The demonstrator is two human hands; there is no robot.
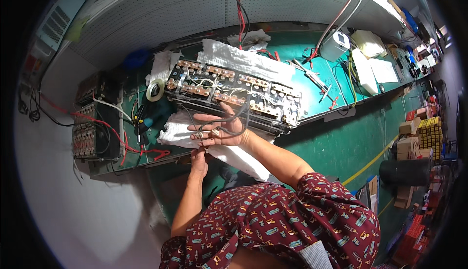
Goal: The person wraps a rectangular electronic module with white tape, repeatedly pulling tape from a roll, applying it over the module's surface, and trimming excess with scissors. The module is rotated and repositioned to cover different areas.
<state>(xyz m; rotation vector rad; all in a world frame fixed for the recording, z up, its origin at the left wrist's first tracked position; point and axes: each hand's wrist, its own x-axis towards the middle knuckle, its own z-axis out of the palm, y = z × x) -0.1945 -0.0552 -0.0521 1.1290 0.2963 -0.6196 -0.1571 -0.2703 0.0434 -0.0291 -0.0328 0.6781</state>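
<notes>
A long open battery pack (234,91) with copper terminal bars and pale wires lies on the bench. Just in front of it is my right hand (226,128), palm up with the fingers spread. A dark cable (243,131) loops from the pack across that palm, and a small pale connector (215,132) shows by the fingers. Below the right hand's fingertips, my left hand (198,163) is closed in a pinch at the end of a thin wire (200,141); the fingers partly hide the grip. White padding cloth (180,130) lies beneath and beside the pack.
A roll of tape (155,90) touches the pack's left end. Further left stands another battery pack (85,130) with red clip leads (158,154). Test leads (317,83) and a white device (335,45) occupy the right side of the green bench (292,69).
</notes>
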